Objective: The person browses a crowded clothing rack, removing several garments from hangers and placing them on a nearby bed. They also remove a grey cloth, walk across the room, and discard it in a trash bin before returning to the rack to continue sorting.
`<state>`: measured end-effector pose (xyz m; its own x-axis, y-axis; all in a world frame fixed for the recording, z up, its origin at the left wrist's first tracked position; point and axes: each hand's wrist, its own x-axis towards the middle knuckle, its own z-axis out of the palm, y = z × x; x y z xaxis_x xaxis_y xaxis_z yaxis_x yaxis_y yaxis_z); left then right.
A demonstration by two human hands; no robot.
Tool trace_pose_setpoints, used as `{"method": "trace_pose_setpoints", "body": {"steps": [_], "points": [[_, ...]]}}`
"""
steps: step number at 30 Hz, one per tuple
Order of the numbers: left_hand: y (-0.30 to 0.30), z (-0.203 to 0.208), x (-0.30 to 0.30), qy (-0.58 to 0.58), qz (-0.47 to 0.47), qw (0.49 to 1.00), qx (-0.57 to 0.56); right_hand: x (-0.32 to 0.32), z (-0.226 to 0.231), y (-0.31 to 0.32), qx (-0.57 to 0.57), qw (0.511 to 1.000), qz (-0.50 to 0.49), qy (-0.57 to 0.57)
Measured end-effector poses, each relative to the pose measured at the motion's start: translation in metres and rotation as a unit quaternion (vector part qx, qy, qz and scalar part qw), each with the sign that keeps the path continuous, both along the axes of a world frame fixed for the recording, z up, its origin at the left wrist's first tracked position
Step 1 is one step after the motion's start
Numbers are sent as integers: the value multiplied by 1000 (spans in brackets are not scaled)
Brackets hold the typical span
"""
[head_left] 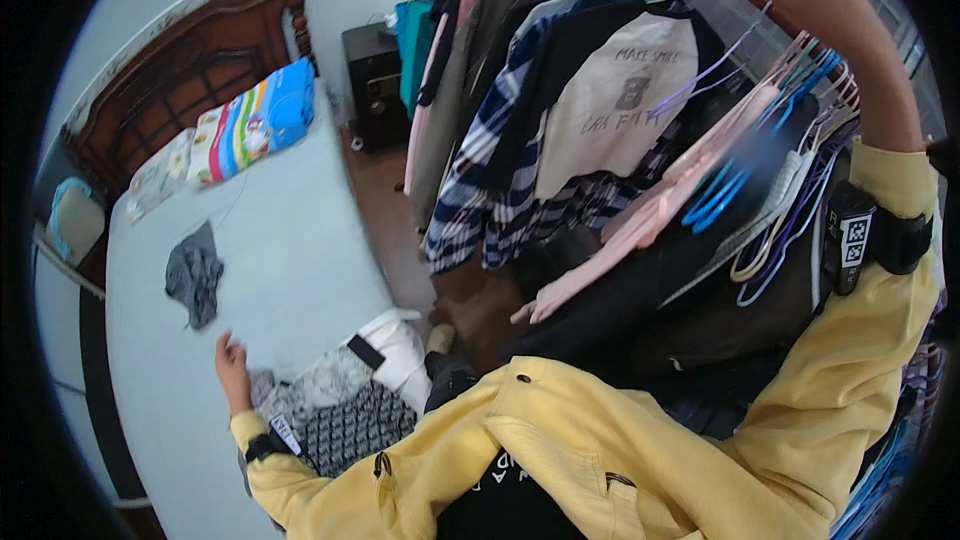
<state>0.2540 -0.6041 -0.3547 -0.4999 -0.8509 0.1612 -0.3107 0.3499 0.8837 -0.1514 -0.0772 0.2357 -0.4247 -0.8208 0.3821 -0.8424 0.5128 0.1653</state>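
So the bed (pixel 285 260) fills roughly 7 to 10 o'clock from the middle of the view, pale blue sheet (pixel 265 300) and all, with a bright striped pillow (pixel 255 125) up at 10 and a paler pillow (pixel 165 172) right beside it, a bit closer to 9. There's a crumpled dark grey cloth (pixel 195 275) by itself around 9, then a messy heap at 7: white garment (pixel 402 365), greyish-white crumpled fabric (pixel 330 378) and a dark patterned piece (pixel 365 430). Brownish floor (pixel 400 185) shows near 11, with a black boxy cabinet (pixel 380 80) standing on it.
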Motion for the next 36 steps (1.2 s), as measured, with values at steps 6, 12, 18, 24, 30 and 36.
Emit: {"method": "trace_pose_setpoints", "body": {"steps": [6,12,18,24,30,36], "points": [[112,223,-325,139,-398,898,-123,-73,-20,33,133,985,-104,26],[229,366,-476,339,-544,693,-328,-136,-83,-1,165,978,-47,117],[251,374,-542,291,-575,656,-392,-125,-88,-3,189,961,-197,33],[243,368,-564,293,-595,661,-351,-46,-65,40,136,965,-223,11],[249,376,-563,271,-607,660,-350,-34,-68,41,146,963,-224,39],[269,372,-544,311,-547,642,-438,-44,-80,38,120,967,-225,12]]}}
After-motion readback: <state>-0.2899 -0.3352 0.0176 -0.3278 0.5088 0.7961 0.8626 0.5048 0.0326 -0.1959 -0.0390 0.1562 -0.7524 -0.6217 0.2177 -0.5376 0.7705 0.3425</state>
